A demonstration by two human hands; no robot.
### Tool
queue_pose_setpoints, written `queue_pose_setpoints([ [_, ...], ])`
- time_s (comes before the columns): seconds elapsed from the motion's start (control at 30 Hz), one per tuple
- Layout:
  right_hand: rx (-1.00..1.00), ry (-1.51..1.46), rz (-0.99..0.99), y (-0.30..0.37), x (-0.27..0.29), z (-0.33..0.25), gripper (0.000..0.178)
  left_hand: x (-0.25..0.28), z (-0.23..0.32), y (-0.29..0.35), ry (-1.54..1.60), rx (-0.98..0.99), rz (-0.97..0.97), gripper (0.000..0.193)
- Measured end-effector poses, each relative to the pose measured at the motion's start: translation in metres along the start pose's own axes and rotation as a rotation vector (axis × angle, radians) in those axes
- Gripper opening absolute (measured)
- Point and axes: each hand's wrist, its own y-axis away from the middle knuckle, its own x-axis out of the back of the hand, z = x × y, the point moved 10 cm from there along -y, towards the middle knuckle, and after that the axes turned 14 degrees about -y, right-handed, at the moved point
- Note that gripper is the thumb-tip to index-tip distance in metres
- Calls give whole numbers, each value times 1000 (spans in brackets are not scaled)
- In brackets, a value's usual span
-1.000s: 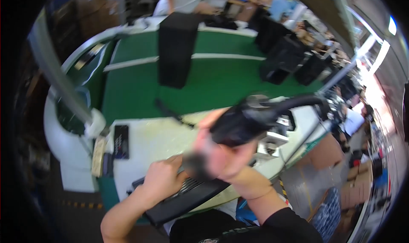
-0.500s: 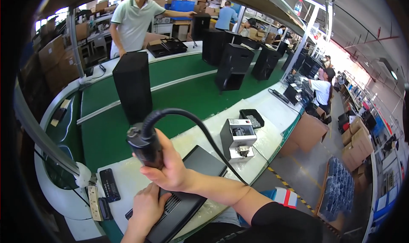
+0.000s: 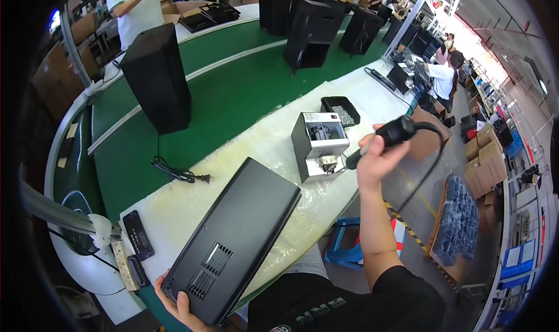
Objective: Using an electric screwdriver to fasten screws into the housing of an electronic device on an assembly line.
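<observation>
My right hand (image 3: 381, 162) is wrapped round a black corded electric screwdriver (image 3: 397, 130), held tilted with its bit end toward the front of a screw feeder (image 3: 313, 157). Whether the bit touches the feeder cannot be made out. The feeder is a grey and black box on the white worktop. My left hand (image 3: 179, 310) grips the near left corner of a flat black panel (image 3: 247, 201), thumb on top. Two vent grilles (image 3: 217, 258) show near that end of the panel, which lies aslant on the plastic-covered worktop.
Behind the feeder sits a black tray (image 3: 340, 111) of small screws. A black speaker cabinet (image 3: 154, 82) stands on the green conveyor (image 3: 227, 102), its power cord (image 3: 180, 172) coiled nearby. A remote-like black module (image 3: 138, 235) and power strip (image 3: 124, 265) lie left. Another person (image 3: 137, 12) stands across.
My right hand has swung the screwdriver from above the panel rightward to the feeder. My left hand now holds the panel's near corner instead of lying on top. The view has shifted downward.
</observation>
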Motion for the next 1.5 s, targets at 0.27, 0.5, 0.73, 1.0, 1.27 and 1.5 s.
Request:
queue_pose_setpoints([
  [0.27,-204,-73,-33,40,-3,61,48,-26,-8,-3,-109,-45,90,56],
  [0.5,-459,-523,-41,24,-80,-48,53,-59,-17,-8,-111,-43,62,58],
  [0.73,-433,-655,-327,65,-237,-155,74,-51,-18,-1,37,-26,94,53],
  [1.0,-435,-552,-709,90,-299,-171,75,-56,-22,-4,58,-62,68,52],
  [1.27,-456,-467,-888,113,-324,-181,70,-55,-25,-6,86,-49,56,52],
  [1.5,-421,-629,-867,131,-330,-176,73,-56,-30,-5,123,-15,52,52],
])
